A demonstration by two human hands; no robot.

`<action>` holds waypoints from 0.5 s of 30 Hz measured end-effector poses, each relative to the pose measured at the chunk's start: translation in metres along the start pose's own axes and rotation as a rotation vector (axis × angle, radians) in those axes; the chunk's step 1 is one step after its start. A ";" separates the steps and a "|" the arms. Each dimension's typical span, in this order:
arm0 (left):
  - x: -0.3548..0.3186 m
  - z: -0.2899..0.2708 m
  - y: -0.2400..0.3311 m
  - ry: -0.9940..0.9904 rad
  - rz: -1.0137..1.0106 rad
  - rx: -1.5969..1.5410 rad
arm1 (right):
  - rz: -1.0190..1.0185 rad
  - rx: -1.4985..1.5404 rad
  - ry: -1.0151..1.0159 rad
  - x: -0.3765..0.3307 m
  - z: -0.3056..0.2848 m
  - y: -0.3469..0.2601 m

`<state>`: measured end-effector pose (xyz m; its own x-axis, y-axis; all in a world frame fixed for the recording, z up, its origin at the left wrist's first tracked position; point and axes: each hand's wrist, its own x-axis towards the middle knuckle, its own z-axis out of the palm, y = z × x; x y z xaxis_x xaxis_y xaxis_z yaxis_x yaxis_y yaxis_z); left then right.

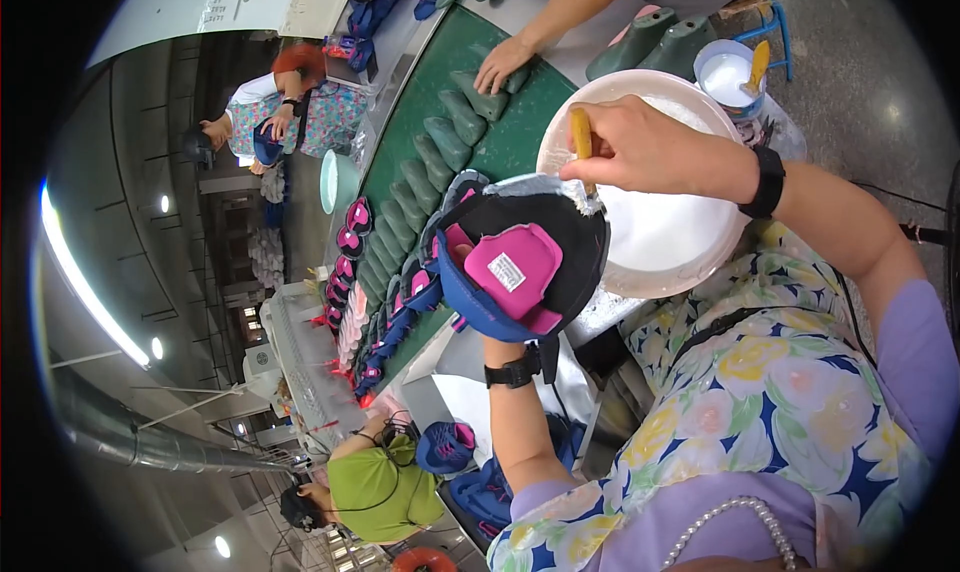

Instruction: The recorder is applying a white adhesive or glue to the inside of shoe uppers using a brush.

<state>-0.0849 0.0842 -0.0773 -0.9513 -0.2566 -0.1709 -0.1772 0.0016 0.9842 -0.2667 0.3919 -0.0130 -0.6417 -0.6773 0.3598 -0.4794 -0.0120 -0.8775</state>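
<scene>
My right hand [650, 152] pinches the yellow handle of a brush [581, 132]. The brush's whitened bristles touch the upper edge of a blue shoe upper [485, 307], where a pale coating shows along the rim. Black lining and a bright pink piece with a white label are visible inside the upper. My left hand [497, 351] holds the upper from below, and most of its fingers are hidden behind it. Just beyond the brush, a pale pink basin [722, 262] contains white liquid [665, 227].
A small tub [722, 108] with white liquid and another yellow-handled brush [758, 68] stands beside the basin. Green shoe lasts [447, 142] line a green conveyor belt [425, 97], alongside more blue uppers. A co-worker's hand [503, 64] touches a last. Other people work farther left.
</scene>
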 end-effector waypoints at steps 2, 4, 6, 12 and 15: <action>-0.001 0.009 -0.007 -0.009 -0.009 -0.020 | 0.150 0.034 0.120 -0.007 0.007 0.002; 0.005 0.019 -0.011 -0.018 -0.014 -0.038 | 0.175 0.056 0.161 -0.013 0.017 0.008; 0.012 0.027 -0.016 -0.025 -0.020 -0.058 | 0.312 0.127 0.193 -0.018 0.027 0.015; 0.004 0.025 -0.011 -0.050 -0.033 -0.119 | 0.454 0.514 0.110 -0.034 0.043 0.016; 0.019 0.007 0.009 -0.052 -0.036 -0.148 | 0.374 0.586 0.157 -0.037 0.035 0.009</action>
<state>-0.1062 0.0858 -0.0722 -0.9574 -0.2036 -0.2049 -0.1763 -0.1502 0.9728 -0.2265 0.3905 -0.0457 -0.8003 -0.5996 0.0042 0.1623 -0.2234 -0.9611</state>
